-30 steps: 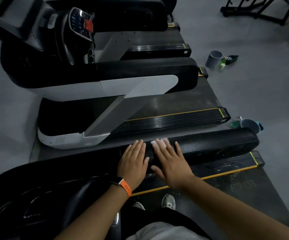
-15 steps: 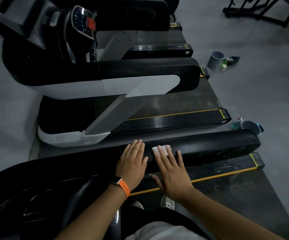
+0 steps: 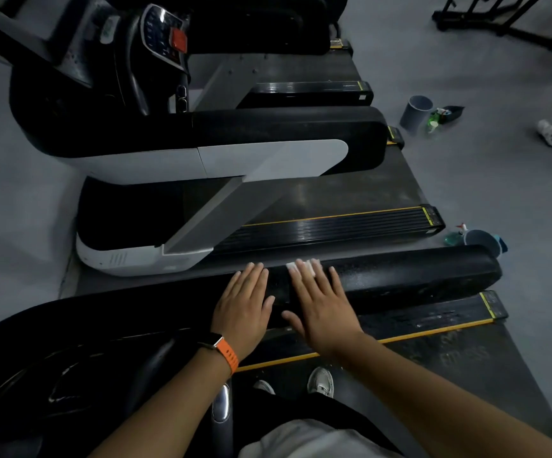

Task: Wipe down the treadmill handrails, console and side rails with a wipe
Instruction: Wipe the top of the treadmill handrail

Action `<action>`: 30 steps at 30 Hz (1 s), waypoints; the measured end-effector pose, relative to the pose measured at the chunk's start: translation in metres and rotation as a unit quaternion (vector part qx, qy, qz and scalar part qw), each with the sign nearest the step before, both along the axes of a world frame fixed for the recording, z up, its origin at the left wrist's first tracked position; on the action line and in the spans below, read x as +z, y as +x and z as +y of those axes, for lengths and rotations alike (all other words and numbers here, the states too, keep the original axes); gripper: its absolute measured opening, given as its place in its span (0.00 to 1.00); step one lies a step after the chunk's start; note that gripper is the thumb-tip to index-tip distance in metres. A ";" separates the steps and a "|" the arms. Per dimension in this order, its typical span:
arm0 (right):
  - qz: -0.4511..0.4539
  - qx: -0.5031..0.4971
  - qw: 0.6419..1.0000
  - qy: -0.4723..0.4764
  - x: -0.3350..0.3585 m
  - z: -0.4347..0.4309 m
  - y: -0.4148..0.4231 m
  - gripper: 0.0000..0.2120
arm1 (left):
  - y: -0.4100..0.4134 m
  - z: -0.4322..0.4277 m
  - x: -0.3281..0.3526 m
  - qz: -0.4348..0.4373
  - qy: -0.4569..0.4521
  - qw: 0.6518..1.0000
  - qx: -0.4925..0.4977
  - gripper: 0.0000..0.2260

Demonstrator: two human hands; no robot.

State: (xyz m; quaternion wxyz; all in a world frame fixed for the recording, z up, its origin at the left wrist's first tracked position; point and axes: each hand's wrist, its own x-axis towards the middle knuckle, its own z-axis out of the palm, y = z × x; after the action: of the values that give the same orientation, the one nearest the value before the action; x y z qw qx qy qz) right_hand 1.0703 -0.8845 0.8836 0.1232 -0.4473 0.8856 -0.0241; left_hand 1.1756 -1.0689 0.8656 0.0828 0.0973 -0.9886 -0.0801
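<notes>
From the head camera, both arms are reaching forward and down, with both palms lying flat, side by side, on the long black handrail [image 3: 416, 276]. The left hand [image 3: 243, 309] (a watch [image 3: 225, 352] with an orange strap on its wrist) is resting with straight fingers close together, holding nothing. The right hand [image 3: 324, 309] is spreading straight fingers, pressing a small white wipe [image 3: 304, 266] under its fingertips onto the handrail's far top edge, whose surface is looking dull and speckled.
</notes>
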 end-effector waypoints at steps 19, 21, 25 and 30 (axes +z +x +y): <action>0.050 0.083 0.995 -0.030 -0.009 -0.002 0.021 0.39 | 0.007 -0.014 0.002 0.008 -0.004 1.000 -0.001 0.25; 0.057 0.030 0.997 -0.032 -0.012 0.006 0.022 0.38 | 0.007 -0.014 0.002 0.007 0.001 1.000 0.003 0.25; 0.077 0.092 0.993 -0.015 -0.021 0.001 0.039 0.40 | 0.007 -0.013 0.001 0.005 0.005 1.000 0.000 0.25; 0.108 0.093 0.990 0.003 -0.018 0.025 0.020 0.39 | 0.010 -0.017 0.002 -0.004 0.009 1.000 -0.007 0.26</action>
State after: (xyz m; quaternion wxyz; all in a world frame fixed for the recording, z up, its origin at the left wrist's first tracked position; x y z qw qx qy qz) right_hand 1.0900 -0.8591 0.8659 0.0294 -0.5273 0.8483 0.0384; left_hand 1.1857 -1.0858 0.8674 0.0774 0.0916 -0.9888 -0.0892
